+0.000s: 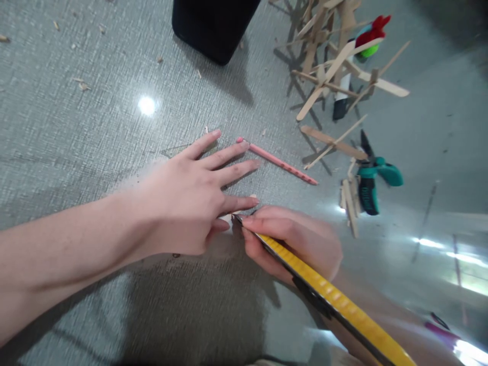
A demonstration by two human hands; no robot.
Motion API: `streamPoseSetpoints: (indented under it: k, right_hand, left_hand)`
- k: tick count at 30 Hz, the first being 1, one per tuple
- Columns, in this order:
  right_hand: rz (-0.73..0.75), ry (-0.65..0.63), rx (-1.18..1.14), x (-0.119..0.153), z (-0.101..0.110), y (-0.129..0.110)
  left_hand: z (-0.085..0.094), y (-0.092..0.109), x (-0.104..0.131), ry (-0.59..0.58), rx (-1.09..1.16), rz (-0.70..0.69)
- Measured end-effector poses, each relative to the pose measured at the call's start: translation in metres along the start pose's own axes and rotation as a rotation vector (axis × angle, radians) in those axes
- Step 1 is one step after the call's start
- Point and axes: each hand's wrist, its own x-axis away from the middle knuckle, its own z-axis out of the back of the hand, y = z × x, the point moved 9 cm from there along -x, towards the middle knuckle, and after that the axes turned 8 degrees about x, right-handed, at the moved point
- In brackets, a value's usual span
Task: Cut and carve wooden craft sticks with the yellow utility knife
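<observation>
My left hand (202,185) lies palm down on the grey textured tabletop, its fingers spread apart. Under its thumb and index finger is a small pale wooden piece (227,217), mostly hidden, pressed against the surface. My right hand (293,236) grips a yellow utility knife (328,291) close to its front end. The blade tip touches or nearly touches the wooden piece, right between my left thumb and index finger. Just past my left fingertips lies a pink pencil (284,163) with dark spots along it.
Teal-handled pliers (369,190) and short cut sticks (351,206) lie on the right. Crossed craft sticks (333,140) sit behind them, with a heap of joined sticks (328,71) at the back right. A black object (213,30) stands at the top. Wood chips dot the upper left.
</observation>
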Motion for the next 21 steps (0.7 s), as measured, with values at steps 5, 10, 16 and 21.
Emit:
streamPoseSetpoints:
  k: [5, 10, 16, 21]
  right_hand:
    - [-0.002, -0.018, -0.034, -0.002, -0.001, -0.001]
    - [-0.036, 0.062, -0.04, 0.004, 0.005, 0.007]
    - [-0.029, 0.109, -0.076, 0.01, 0.013, 0.013]
    - [-0.026, 0.094, -0.066, 0.01, 0.015, 0.017]
  left_hand:
    - [0.002, 0.001, 0.001, 0.026, 0.026, -0.001]
    - [0.002, 0.0, 0.001, 0.004, 0.014, -0.005]
    - [0.016, 0.002, 0.004, 0.097, 0.027, -0.048]
    - [0.025, 0.01, 0.009, 0.163, 0.019, -0.135]
